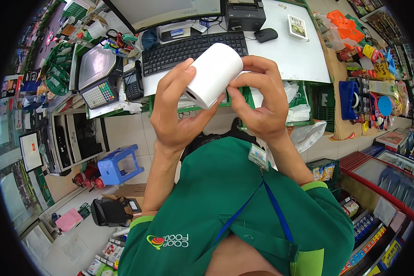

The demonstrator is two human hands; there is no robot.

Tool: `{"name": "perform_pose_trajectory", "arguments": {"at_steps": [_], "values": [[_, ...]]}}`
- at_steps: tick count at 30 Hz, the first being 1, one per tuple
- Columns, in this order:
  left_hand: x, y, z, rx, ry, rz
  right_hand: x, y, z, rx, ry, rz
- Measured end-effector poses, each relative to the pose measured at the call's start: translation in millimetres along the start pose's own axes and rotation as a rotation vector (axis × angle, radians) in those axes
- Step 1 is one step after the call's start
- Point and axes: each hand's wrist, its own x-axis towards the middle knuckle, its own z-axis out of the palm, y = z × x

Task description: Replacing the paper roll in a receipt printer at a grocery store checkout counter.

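Observation:
A white paper roll (pixel 215 73), of the receipt-printer kind, is held up in front of me over the near edge of the counter. My left hand (pixel 174 108) grips it from the left, fingers on its upper side and thumb beneath, next to the dark hole of its core. At the roll's right side, my right hand (pixel 262 99) has thumb and index finger pinched together by the paper's edge. Whether a loose end of paper sits in that pinch is too small to tell. Behind the roll lies a black keyboard (pixel 170 56), partly covered by it.
On the white counter (pixel 303 64) stand a monitor (pixel 165 11), a black receipt printer (pixel 245 16), a mouse (pixel 266 35) and a small white box (pixel 297 26). A scale (pixel 96 69) and card terminal (pixel 133 83) are at left. A blue stool (pixel 119 164) stands on the floor.

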Motion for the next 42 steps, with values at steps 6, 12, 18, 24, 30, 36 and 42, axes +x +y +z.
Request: {"name": "perform_pose_trajectory", "arguments": {"at_steps": [6, 12, 18, 24, 30, 36, 42], "values": [[-4, 2, 0, -0.108, 0.033, -0.13, 2, 2, 2, -0.023, -0.046, -0.014], [-3, 0, -5, -0.016, 0.004, -0.119, 7, 6, 9, -0.06, -0.036, -0.059], [1, -5, -17, 0.073, -0.079, -0.089, 12, 10, 11, -0.339, -0.05, -0.18], [-5, -6, -18, 0.004, -0.127, -0.248, 16, 14, 11, -0.324, -0.124, -0.198], [-14, -4, -12, -0.018, -0.104, -0.348, 17, 18, 7, -0.244, -0.227, -0.172], [-15, -2, -10, -0.014, -0.111, -0.378, 18, 20, 2, -0.199, -0.294, -0.146], [-13, -5, -15, -0.126, -0.088, -0.508, 15, 16, 0, -0.169, -0.324, -0.111]]}}
